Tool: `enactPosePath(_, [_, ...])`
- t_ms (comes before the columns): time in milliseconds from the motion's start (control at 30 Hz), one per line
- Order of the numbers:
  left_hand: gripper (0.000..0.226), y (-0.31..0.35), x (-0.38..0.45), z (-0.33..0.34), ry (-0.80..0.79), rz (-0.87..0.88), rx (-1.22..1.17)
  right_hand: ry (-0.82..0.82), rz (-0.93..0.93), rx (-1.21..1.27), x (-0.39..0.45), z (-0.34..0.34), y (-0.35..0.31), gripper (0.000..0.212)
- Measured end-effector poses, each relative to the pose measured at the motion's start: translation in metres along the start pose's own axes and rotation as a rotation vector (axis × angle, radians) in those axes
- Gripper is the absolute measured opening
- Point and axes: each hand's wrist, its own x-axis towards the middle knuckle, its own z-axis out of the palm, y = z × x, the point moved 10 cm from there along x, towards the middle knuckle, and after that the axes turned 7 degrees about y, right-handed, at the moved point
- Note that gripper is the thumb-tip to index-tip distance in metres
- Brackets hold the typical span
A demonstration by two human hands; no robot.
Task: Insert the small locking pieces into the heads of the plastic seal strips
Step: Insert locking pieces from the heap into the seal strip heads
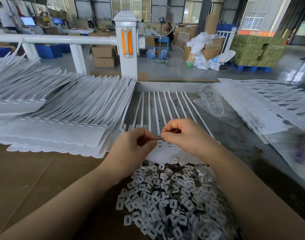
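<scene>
Cardboard-topped bench (35, 170) — both hands (left (132, 146), right (184, 135)) pinch one locking piece (159, 138) above strip heads (165, 151).

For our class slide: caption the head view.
Both hands pinch a small locking piece above white plastic seal strips.

My hands (159, 137) cover most of the piece (159, 138) pinched between them; I can't tell its shape. My forearms hide part of the pile (167, 196), which the bottom edge cuts off. The left stack (44, 108) runs past the frame.
</scene>
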Motion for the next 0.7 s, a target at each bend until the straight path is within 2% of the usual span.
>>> enactPosePath(167, [0.011, 0.007, -0.004, 0.007, -0.031, 0.137, 0.256, 0.143, 0.094, -0.235, 0.005, -0.016, 0.023, 0.009])
enactPosePath(333, [0.011, 0.005, -0.005, 0.011, -0.07, 0.153, 0.309, 0.133, 0.103, -0.349, 0.007, -0.012, 0.029, 0.01])
enactPosePath(700, [0.01, 0.005, -0.006, 0.014, -0.096, 0.195, 0.371, 0.1, 0.129, -0.392, 0.007, -0.009, 0.03, 0.01])
